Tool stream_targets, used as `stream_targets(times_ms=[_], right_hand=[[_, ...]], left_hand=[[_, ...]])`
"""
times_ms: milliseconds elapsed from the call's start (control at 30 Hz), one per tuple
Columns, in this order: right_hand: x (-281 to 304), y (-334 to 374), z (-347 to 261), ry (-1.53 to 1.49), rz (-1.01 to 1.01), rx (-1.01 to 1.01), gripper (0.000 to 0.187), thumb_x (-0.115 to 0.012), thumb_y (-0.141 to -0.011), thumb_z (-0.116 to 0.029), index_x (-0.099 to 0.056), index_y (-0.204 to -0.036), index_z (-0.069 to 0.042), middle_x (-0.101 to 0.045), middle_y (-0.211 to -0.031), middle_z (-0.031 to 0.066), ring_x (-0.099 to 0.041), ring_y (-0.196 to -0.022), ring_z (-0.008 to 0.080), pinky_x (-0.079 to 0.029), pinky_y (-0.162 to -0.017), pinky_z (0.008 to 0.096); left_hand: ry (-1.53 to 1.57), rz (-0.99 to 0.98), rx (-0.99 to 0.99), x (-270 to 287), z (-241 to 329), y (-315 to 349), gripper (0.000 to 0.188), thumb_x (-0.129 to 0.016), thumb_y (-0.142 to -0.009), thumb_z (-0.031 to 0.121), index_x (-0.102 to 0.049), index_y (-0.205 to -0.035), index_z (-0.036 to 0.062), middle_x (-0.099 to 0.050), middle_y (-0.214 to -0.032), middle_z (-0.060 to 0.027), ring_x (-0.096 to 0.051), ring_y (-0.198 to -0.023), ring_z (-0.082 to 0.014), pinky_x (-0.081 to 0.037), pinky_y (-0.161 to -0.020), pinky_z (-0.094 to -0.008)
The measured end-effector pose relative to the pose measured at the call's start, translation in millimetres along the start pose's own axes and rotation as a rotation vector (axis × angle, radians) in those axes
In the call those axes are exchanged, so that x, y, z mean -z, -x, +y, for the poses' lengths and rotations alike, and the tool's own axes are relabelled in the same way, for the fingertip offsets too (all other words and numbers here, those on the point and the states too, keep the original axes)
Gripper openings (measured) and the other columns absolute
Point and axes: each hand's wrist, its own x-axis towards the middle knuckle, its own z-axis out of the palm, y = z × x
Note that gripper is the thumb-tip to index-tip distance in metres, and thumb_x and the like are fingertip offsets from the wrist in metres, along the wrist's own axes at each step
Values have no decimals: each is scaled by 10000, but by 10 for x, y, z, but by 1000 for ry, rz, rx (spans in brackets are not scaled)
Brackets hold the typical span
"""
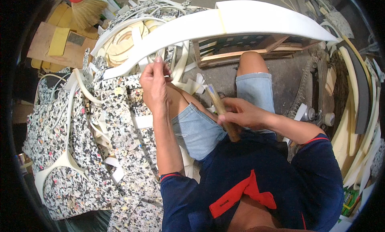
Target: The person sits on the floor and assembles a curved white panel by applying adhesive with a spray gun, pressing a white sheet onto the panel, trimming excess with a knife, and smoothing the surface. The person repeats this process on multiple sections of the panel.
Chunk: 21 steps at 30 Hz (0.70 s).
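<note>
A long, curved white foam strip [176,27] arches across in front of me, with a thin yellowish line across its middle. My left hand [155,81] is raised just below the strip's left part, apart from it as far as I can tell. Its fingers are curled and the thumb pressed against them; whatever they may hold is too small to see. In front of my belly my right hand [240,113] grips a narrow, yellowish-brown stick-shaped tool [218,103]. It tilts up and to the left, and its exact kind is unclear.
A wooden crate [240,51] stands under the foam strip. Speckled foam slabs [76,176] are piled at my left, with cream foam offcuts [66,160] on them. A straw broom [86,11] lies at the far left. More foam strips [357,111] lean at the right, near a coiled hose [300,87].
</note>
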Motion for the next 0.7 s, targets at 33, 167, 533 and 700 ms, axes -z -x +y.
stream_targets(times_ms=[33, 167, 533, 700], right_hand=[[-15, -74, -36, -49, 1, 21, 346, -631, -1000, -283, -547, -1191, -7, -668, -1002, 50, -616, -898, 102, -519, -752, 286], [-34, -360, -167, -150, 33, 94, 364, -652, -983, -255, -526, -1198, 9, -658, -966, 58, -622, -730, 79, -523, -560, 229], [-96, -696, -253, -202, 202, 203, 288, -612, -990, -175, -514, -1143, 48, -643, -892, 80, -595, -567, 90, -472, -412, 206], [-121, -786, -313, -195, 288, 280, 260, -611, -980, -148, -521, -1103, 62, -605, -799, 47, -556, -531, 92, -437, -403, 224]], left_hand=[[93, 15, 86, -63, -39, -25, 351, -713, -957, 377, -664, -861, 42, -632, -737, -23, -566, -623, -101, -464, -561, -233], [302, -29, 261, -238, -131, -238, 469, -744, -904, 494, -635, -1040, 58, -651, -862, -40, -615, -695, -133, -512, -564, -260], [527, -17, 380, -501, -291, -669, 330, -773, -896, 348, -641, -1038, 80, -681, -800, -44, -666, -664, -136, -532, -531, -269], [520, -13, 345, -493, -294, -693, 260, -765, -898, 272, -639, -1009, 73, -668, -759, -40, -657, -606, -128, -527, -495, -252]])
